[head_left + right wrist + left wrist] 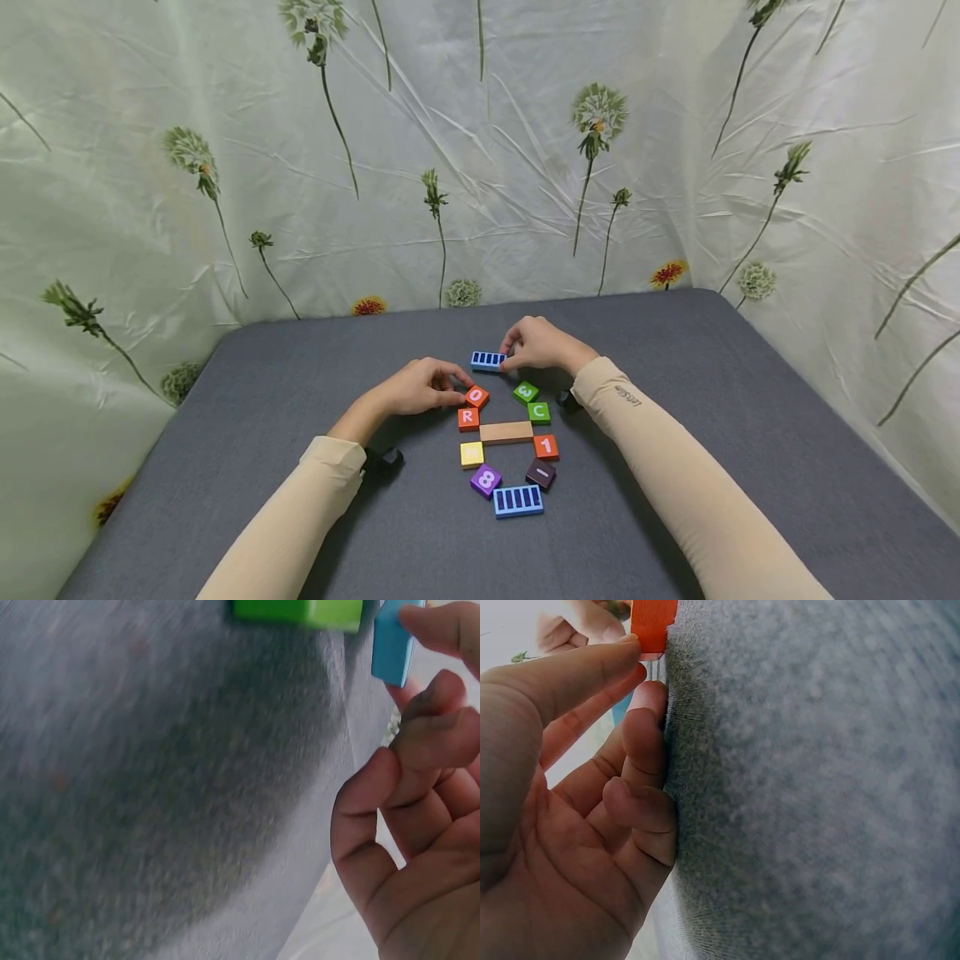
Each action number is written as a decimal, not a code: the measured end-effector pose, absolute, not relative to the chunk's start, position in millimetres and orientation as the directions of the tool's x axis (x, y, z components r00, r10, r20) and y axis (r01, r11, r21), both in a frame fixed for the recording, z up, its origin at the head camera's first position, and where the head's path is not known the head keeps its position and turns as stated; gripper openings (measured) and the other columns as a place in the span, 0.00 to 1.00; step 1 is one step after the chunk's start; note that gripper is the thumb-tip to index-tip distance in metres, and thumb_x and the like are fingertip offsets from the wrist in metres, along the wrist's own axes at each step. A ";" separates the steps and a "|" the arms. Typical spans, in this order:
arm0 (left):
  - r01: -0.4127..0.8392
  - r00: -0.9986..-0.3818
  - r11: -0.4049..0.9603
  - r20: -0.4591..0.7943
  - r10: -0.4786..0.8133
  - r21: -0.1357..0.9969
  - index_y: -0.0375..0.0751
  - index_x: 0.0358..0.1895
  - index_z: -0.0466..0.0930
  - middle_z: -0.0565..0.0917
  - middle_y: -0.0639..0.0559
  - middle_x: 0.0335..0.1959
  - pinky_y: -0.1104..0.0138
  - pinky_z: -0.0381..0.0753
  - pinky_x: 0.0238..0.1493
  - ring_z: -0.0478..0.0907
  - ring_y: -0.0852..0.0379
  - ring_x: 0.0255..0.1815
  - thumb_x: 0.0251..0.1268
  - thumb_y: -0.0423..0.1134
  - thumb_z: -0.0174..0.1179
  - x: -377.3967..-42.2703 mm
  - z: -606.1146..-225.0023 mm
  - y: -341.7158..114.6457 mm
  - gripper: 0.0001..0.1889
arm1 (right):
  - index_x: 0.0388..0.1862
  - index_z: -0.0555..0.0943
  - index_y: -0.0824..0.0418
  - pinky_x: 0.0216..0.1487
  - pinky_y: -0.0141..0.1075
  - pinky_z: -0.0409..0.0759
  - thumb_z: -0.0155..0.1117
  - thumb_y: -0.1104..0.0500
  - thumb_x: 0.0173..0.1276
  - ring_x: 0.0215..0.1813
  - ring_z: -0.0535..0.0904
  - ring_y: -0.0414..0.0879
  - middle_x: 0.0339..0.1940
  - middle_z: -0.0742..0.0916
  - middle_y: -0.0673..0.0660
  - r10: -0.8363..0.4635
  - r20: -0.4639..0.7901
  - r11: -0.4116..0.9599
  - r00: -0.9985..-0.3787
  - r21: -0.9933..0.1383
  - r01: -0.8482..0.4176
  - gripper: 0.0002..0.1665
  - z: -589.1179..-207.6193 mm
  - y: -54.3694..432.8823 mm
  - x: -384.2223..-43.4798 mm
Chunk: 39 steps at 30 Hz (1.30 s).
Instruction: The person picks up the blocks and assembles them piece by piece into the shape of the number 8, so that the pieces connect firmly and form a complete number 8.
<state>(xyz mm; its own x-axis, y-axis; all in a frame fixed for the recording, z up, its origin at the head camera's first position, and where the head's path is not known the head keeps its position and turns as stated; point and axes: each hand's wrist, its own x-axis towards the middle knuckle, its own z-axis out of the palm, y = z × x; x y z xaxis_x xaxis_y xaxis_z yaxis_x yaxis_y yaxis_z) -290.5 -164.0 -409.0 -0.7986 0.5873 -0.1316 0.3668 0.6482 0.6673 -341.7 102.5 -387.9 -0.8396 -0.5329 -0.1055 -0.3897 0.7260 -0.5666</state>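
My right hand [542, 345] pinches the right end of a blue block with dark bars [488, 361] at the far side of a ring of blocks. In the right wrist view, thumb and a finger take that blue block [391, 643] from both sides. At the ring's left, my left hand [424, 387] holds an orange block marked 0 [476, 396] between thumb and index finger. The left wrist view shows the thumb against this orange block [651, 628], its other fingers curled near the cloth. Just below sits an orange R block [468, 419].
Green 3 [526, 392] and C [538, 413] blocks, an orange 1 block [546, 447] and a dark block [541, 473] line the right. A plain wooden block [506, 432] lies mid-ring. Yellow [472, 455], purple 8 [486, 480] and another blue barred block [518, 502] are nearer.
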 end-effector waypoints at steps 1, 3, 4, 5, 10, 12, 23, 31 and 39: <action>0.366 -0.798 0.648 -0.132 0.588 0.668 0.45 0.60 0.88 0.85 0.53 0.32 0.66 0.73 0.33 0.74 0.61 0.29 0.77 0.41 0.67 -290.5 -408.9 -163.9 0.14 | 0.44 0.91 0.60 0.31 0.31 0.67 0.79 0.53 0.67 0.22 0.68 0.37 0.18 0.78 0.45 -0.541 -0.109 0.720 -0.834 -0.573 -0.392 0.13 -387.5 105.1 -341.8; 0.369 -0.797 0.645 -0.129 0.590 0.669 0.46 0.60 0.88 0.85 0.54 0.31 0.66 0.73 0.33 0.74 0.61 0.28 0.77 0.41 0.67 -290.6 -409.6 -163.7 0.14 | 0.45 0.91 0.61 0.31 0.31 0.66 0.79 0.54 0.67 0.22 0.68 0.37 0.18 0.77 0.45 -0.557 -0.114 0.706 -0.823 -0.586 -0.397 0.13 -387.1 109.3 -341.5; 0.370 -0.797 0.645 -0.128 0.590 0.668 0.47 0.60 0.88 0.85 0.54 0.30 0.66 0.73 0.32 0.74 0.61 0.28 0.77 0.41 0.67 -290.7 -410.3 -163.6 0.14 | 0.45 0.91 0.61 0.31 0.31 0.66 0.79 0.54 0.67 0.23 0.67 0.37 0.19 0.77 0.45 -0.565 -0.117 0.702 -0.817 -0.589 -0.401 0.13 -386.9 111.0 -341.2; 0.371 -0.796 0.644 -0.128 0.591 0.669 0.47 0.60 0.88 0.85 0.55 0.30 0.66 0.73 0.32 0.74 0.61 0.27 0.77 0.42 0.67 -291.0 -411.1 -163.7 0.14 | 0.45 0.90 0.61 0.31 0.31 0.66 0.79 0.54 0.67 0.23 0.67 0.37 0.19 0.76 0.44 -0.573 -0.120 0.696 -0.811 -0.593 -0.404 0.13 -387.0 112.5 -341.1; 0.374 -0.794 0.642 -0.127 0.595 0.669 0.47 0.60 0.88 0.86 0.56 0.29 0.66 0.74 0.31 0.74 0.62 0.26 0.77 0.42 0.67 -291.7 -413.4 -163.7 0.14 | 0.46 0.90 0.60 0.31 0.32 0.66 0.79 0.55 0.67 0.23 0.68 0.37 0.20 0.77 0.44 -0.594 -0.139 0.690 -0.792 -0.594 -0.413 0.13 -386.7 116.3 -339.5; 0.374 -0.794 0.639 -0.125 0.595 0.672 0.47 0.60 0.88 0.86 0.55 0.29 0.66 0.74 0.31 0.74 0.62 0.26 0.77 0.42 0.67 -291.6 -413.2 -164.1 0.14 | 0.46 0.90 0.60 0.32 0.32 0.66 0.79 0.55 0.67 0.24 0.68 0.37 0.20 0.77 0.45 -0.598 -0.146 0.692 -0.788 -0.591 -0.416 0.13 -386.5 116.7 -339.1; 0.383 -0.796 0.645 -0.119 0.594 0.661 0.48 0.60 0.88 0.86 0.55 0.29 0.67 0.74 0.30 0.74 0.62 0.26 0.76 0.42 0.68 -292.2 -413.5 -163.7 0.14 | 0.47 0.90 0.60 0.33 0.31 0.66 0.80 0.55 0.67 0.26 0.69 0.37 0.22 0.78 0.44 -0.604 -0.188 0.703 -0.774 -0.582 -0.408 0.14 -388.1 118.8 -339.3; 0.380 -0.795 0.642 -0.119 0.595 0.666 0.47 0.59 0.88 0.86 0.53 0.30 0.66 0.74 0.31 0.74 0.62 0.27 0.77 0.42 0.67 -291.8 -413.3 -163.3 0.14 | 0.49 0.90 0.59 0.33 0.31 0.68 0.79 0.54 0.67 0.26 0.71 0.37 0.23 0.81 0.45 -0.603 -0.209 0.695 -0.770 -0.611 -0.378 0.15 -390.4 119.8 -340.0; 0.377 -0.795 0.637 -0.118 0.595 0.673 0.46 0.60 0.88 0.86 0.53 0.29 0.65 0.73 0.32 0.74 0.61 0.26 0.77 0.42 0.67 -291.4 -411.9 -163.5 0.14 | 0.51 0.89 0.59 0.32 0.31 0.69 0.76 0.55 0.70 0.24 0.72 0.36 0.21 0.82 0.44 -0.631 -0.214 0.668 -0.746 -0.640 -0.381 0.14 -392.3 119.9 -340.2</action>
<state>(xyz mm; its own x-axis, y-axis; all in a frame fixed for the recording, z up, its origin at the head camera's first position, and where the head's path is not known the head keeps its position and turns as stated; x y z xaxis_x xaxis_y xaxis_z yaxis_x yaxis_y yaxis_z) -291.4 -163.5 -411.9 -0.7947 0.5953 -0.1184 0.3767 0.6367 0.6728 -340.2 119.9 -392.3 -0.7461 -0.6306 -0.2137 -0.3811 0.6676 -0.6396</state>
